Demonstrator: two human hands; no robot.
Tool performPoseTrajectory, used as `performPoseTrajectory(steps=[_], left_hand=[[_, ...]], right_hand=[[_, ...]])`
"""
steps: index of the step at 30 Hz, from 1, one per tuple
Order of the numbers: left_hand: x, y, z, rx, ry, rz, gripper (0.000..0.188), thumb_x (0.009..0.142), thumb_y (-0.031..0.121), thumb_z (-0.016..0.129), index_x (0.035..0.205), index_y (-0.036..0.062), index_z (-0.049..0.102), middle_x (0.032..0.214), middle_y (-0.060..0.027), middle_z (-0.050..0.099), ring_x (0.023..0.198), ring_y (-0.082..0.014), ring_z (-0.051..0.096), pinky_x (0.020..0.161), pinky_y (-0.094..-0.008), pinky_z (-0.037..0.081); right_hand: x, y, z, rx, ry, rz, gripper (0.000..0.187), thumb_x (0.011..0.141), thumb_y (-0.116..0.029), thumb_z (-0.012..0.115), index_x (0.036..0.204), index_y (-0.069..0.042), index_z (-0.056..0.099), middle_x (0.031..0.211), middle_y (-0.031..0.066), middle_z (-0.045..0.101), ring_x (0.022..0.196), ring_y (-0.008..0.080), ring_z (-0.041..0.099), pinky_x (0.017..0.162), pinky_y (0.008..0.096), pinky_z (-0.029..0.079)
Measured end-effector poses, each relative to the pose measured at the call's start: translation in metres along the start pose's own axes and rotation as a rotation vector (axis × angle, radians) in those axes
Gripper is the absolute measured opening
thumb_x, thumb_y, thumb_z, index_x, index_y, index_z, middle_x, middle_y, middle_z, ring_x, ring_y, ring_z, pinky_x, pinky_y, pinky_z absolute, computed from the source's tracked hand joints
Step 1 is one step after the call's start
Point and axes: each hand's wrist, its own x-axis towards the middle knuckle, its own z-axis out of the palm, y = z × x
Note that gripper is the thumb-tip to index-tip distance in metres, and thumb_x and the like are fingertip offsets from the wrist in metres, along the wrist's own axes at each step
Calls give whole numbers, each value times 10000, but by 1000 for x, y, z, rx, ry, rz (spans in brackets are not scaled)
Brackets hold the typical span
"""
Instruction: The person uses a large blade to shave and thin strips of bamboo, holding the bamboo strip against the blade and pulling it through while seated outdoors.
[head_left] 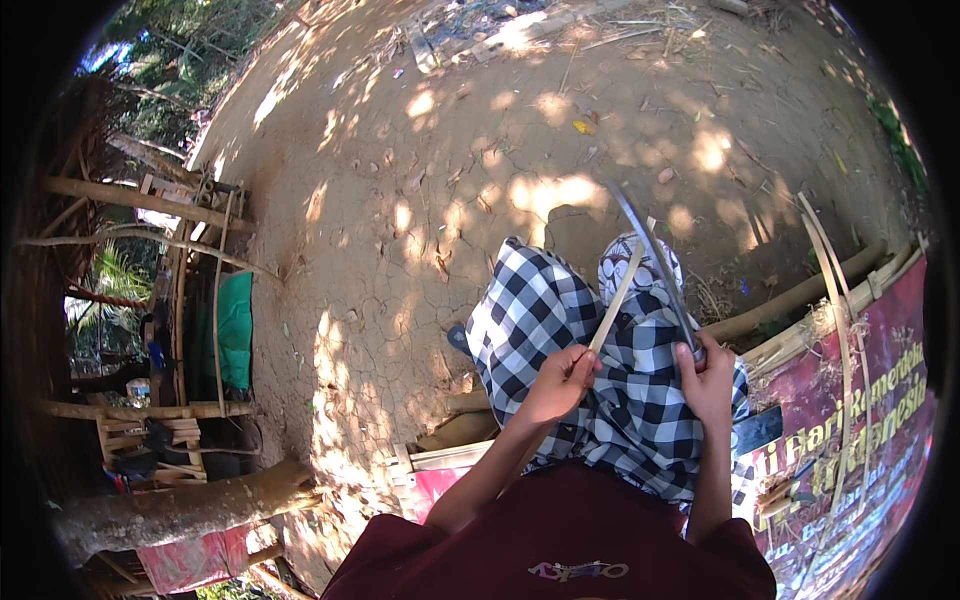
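Note:
My left hand [565,384] is closed round the lower end of a thin, pale bamboo strip [622,295], pinched between thumb and fingers. The strip points up and away over my checked cloth-covered legs. To its right, my right hand [706,376] grips the near end of a long knife [655,250] with a narrow, dark, slightly curved blade. The blade slants away to the upper left and passes close to the strip's far end. Whether the two touch I cannot tell. The knife's handle is mostly hidden by my fingers.
I sit on a bamboo-edged bench covered with a red printed banner [850,430]. Long bamboo strips [838,290] lean across it at right. At left stand a pole structure [150,205], a green sheet [235,330] and a thick log [190,505]. Cracked earth [370,200] lies ahead.

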Motion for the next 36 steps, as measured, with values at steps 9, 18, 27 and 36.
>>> performPoseTrajectory(steps=[9,18,27,36], left_hand=[[32,-7,24,-26,-85,-203,294,1013,286,417,817,79,488,606,60,385,475,-35,311,421,-218,240],[12,-14,24,172,-18,174,280,1023,284,411,852,75,485,631,75,369,523,-31,320,477,-213,290],[-121,-24,-44,167,-4,-175,346,1030,352,390,785,110,425,586,62,310,479,-47,287,430,-215,242],[-66,13,-12,-10,27,-78,355,1032,365,375,779,118,403,591,66,310,458,-42,269,395,-223,209]], right_hand=[[9,-23,-3,-591,-197,-274,536,778,-590,636,718,-59,604,566,123,605,539,306,634,511,393,500],[8,-17,6,-529,-199,-331,536,782,-590,621,710,-58,638,561,143,614,530,316,640,501,412,507],[31,19,7,-363,0,69,539,885,-519,546,1002,-9,673,754,289,623,779,462,628,695,508,507],[3,27,7,-106,50,-178,395,823,-386,668,766,-11,558,541,157,511,508,369,549,499,423,415]])
